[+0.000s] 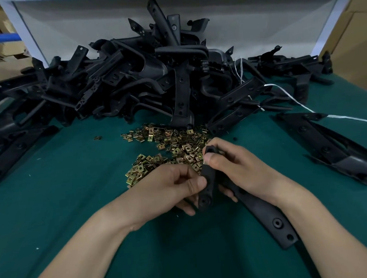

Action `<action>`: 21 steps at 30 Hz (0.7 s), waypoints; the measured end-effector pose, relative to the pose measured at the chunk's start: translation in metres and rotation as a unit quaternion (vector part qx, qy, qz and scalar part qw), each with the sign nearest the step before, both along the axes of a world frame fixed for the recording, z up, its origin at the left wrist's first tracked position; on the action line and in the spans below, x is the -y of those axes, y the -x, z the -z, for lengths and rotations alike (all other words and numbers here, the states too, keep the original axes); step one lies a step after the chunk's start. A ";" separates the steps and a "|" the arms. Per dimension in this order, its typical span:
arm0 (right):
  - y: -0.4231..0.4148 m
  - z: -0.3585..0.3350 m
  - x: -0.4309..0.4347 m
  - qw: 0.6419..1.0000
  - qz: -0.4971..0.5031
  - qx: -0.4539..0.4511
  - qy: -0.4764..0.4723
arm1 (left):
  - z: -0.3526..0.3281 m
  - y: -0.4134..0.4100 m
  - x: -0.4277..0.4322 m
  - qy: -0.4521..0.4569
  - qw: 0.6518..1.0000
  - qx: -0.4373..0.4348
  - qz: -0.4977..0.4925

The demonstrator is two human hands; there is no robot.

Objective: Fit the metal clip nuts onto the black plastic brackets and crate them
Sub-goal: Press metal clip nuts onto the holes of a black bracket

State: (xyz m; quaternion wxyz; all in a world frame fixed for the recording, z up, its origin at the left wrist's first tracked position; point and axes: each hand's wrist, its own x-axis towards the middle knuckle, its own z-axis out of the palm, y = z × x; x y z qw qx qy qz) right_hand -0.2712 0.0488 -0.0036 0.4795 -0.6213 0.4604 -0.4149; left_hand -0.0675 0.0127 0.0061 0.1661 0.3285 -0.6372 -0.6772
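The left hand [176,188] and right hand [236,168] are gripping one black bracket [208,180] at lower centre, apparently fitting a nut; next is calling for another from the clip nuts [185,148] above.

I hold one black plastic bracket [208,180] between my left hand [176,188] and right hand [237,168]. Its short arm tilts upward, and its longer arm, with round holes, runs down to my right. Brass-coloured metal clip nuts [170,148] lie in a loose heap on the green surface [74,187] just beyond. Behind them, more brackets [153,76] are piled high in a tangle.
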 end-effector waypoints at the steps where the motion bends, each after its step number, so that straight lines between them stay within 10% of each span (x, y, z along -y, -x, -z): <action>1: 0.000 0.000 0.000 1.000 0.015 -0.002 0.010 | 0.001 0.002 -0.002 -0.003 1.000 -0.010 -0.012; 8: -0.003 -0.005 -0.001 0.987 0.132 -0.003 0.094 | -0.002 0.012 -0.011 -0.166 0.971 -0.158 -0.065; 21: -0.003 -0.008 -0.003 0.986 0.134 0.036 0.094 | -0.004 0.009 -0.006 -0.202 0.961 -0.182 -0.056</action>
